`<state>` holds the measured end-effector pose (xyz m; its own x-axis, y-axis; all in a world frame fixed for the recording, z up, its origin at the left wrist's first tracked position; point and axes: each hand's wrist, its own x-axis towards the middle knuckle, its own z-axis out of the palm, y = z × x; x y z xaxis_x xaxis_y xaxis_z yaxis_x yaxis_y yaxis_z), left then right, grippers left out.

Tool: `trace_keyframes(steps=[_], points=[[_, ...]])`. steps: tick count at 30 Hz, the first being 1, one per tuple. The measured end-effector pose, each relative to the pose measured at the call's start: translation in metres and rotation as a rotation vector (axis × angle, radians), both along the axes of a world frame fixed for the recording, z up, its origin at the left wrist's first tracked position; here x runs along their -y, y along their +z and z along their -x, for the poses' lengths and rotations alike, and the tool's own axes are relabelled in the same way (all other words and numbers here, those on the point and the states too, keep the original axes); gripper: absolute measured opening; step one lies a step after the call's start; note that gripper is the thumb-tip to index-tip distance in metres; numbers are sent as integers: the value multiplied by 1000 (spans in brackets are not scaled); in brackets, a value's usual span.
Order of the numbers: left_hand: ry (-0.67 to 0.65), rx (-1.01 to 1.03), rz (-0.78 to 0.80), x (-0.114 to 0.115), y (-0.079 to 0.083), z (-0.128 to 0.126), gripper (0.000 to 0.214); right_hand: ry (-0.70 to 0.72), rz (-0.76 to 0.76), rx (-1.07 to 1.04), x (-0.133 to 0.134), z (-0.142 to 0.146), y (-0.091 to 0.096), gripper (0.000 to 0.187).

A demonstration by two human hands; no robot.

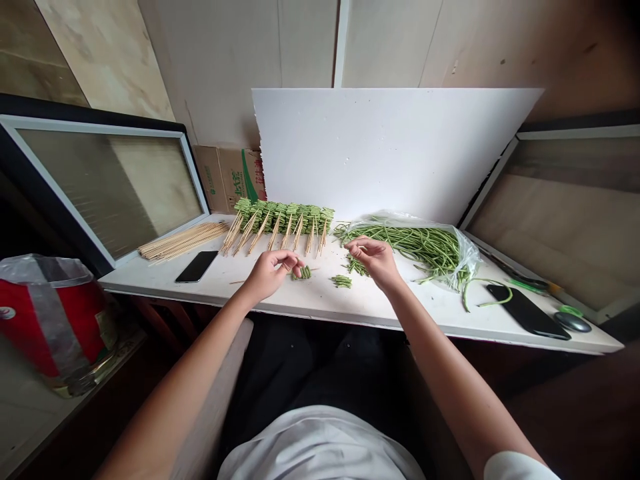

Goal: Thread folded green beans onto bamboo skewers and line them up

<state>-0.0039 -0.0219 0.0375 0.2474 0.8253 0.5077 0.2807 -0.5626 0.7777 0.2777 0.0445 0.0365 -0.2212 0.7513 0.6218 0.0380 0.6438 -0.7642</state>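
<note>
My left hand (pixel 273 272) hovers over the white tabletop (pixel 220 283) with its fingers curled, just left of a small pile of cut green bean pieces (pixel 303 273). My right hand (pixel 375 261) is curled too, above another bean pile (pixel 357 267) and beside a bundle of long green beans (pixel 415 247) lying on a clear plastic bag. Whether either hand pinches something is too small to tell. A third pile of pieces (pixel 341 281) lies between the hands. Behind them, a row of beans threaded on bamboo skewers (pixel 283 220) lies side by side.
Loose bamboo skewers (pixel 183 240) and a black phone (pixel 197 267) lie to the left, with a second phone (pixel 527 311) and scissors (pixel 525 283) to the right. A white board (pixel 390 150) stands behind the table. A cardboard box (pixel 230 177) sits at the back, and a red tin (pixel 50 313) stands at lower left.
</note>
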Motion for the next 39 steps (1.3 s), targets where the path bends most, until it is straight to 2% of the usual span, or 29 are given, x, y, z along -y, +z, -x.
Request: trace_keyframes(steps=[3,6,8,12,15,21,24,26,30,32,33,36,39], points=[[-11,68,85,-4,-2,3,46,-138,-61,204,-13,-11,-7,37],[-25,91,158,-7,-6,1,53,-317,-131,444,-30,-21,-24,30],[-32,100,190,-10,-9,-1,54,-417,-84,541,-42,-31,-36,24],[-31,98,189,-16,-16,1,52,-576,99,553,-60,-55,-52,19],[33,35,131,-22,-22,3,51,-665,172,541,-66,-65,-59,20],[116,32,140,-31,-33,9,51,-744,109,706,-70,-66,-69,22],[135,105,175,-34,-36,12,54,-724,18,696,-67,-63,-64,22],[141,126,196,-35,-38,13,55,-653,-22,625,-61,-56,-55,25],[160,123,197,-36,-43,11,53,-288,36,438,-34,-23,-33,38],[154,135,206,-35,-45,6,53,-71,56,424,-16,-1,-26,42],[144,142,216,-34,-46,3,53,-26,40,415,-7,10,-24,43],[110,148,240,-29,-47,-7,52,22,-72,419,12,34,-27,37],[90,154,249,-24,-46,-15,51,14,-147,399,19,44,-33,28]])
